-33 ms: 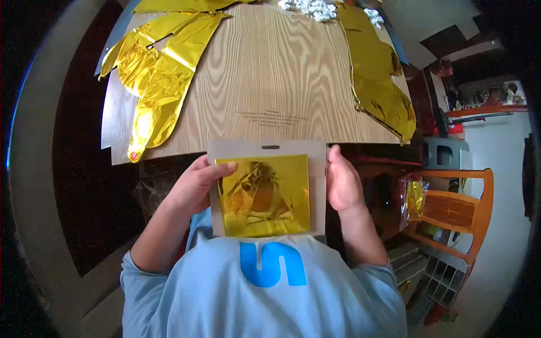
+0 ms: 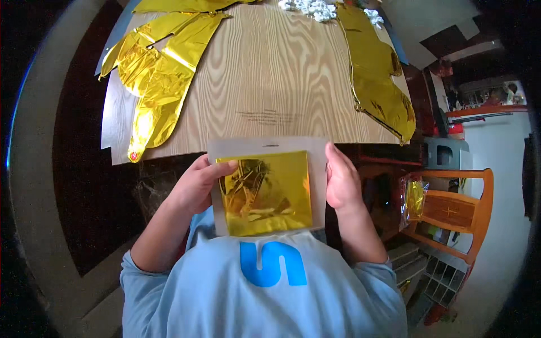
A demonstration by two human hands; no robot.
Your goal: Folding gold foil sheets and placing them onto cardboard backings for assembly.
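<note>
I hold a flat grey packet point(image 2: 265, 191) with a folded gold foil sheet inside, just above my chest, at the near edge of the wooden table point(image 2: 270, 84). My left hand point(image 2: 197, 186) grips the packet's left edge, thumb on its front. On the opposite edge, my right hand point(image 2: 341, 180) is closed the same way. The packet is upright and faces me.
Flat gold foil balloons lie on the table at the left point(image 2: 155, 73) and along the right edge point(image 2: 377, 73). Crumpled silver foil point(image 2: 315, 8) sits at the far edge. A wooden chair point(image 2: 456, 208) at the right carries another gold packet point(image 2: 416, 200).
</note>
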